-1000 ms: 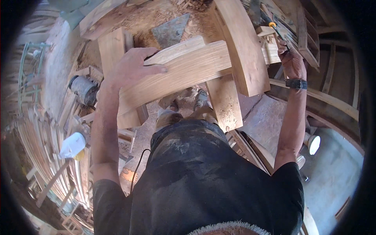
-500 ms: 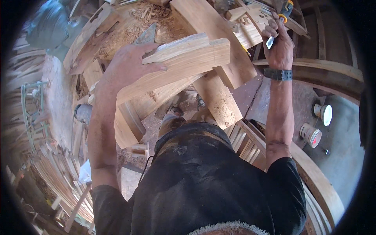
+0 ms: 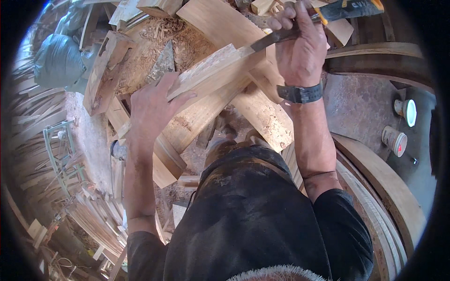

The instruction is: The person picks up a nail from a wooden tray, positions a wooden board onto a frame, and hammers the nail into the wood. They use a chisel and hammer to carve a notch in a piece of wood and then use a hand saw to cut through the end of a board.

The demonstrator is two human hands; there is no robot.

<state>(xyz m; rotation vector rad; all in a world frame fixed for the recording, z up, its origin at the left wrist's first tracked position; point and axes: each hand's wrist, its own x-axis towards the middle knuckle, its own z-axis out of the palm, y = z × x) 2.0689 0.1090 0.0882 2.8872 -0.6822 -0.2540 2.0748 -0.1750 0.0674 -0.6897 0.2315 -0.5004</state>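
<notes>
My left hand (image 3: 152,105) is closed around a pale wooden board (image 3: 208,72), with my thumb along its near side and fingers over the far side. My right hand (image 3: 302,54) grips a chisel with a black and yellow handle (image 3: 351,10). Its steel blade (image 3: 265,42) slants down to the upper right end of the board, over the stepped cut. The board lies across other thick timber pieces (image 3: 260,112). A grey triangular plate (image 3: 161,63) lies among wood shavings beyond my left hand.
Loose timbers (image 3: 213,21) and shavings lie ahead. Blue-grey bags (image 3: 56,61) sit at upper left above piles of thin offcuts (image 3: 33,140) and a green metal frame (image 3: 63,154). Curved beams (image 3: 393,192) run along the right, near two buckets (image 3: 393,140).
My right hand has moved left and inward, turning the chisel from nearly upright to slanting across the board's end. My left hand and board have shifted slightly; the view has swung.
</notes>
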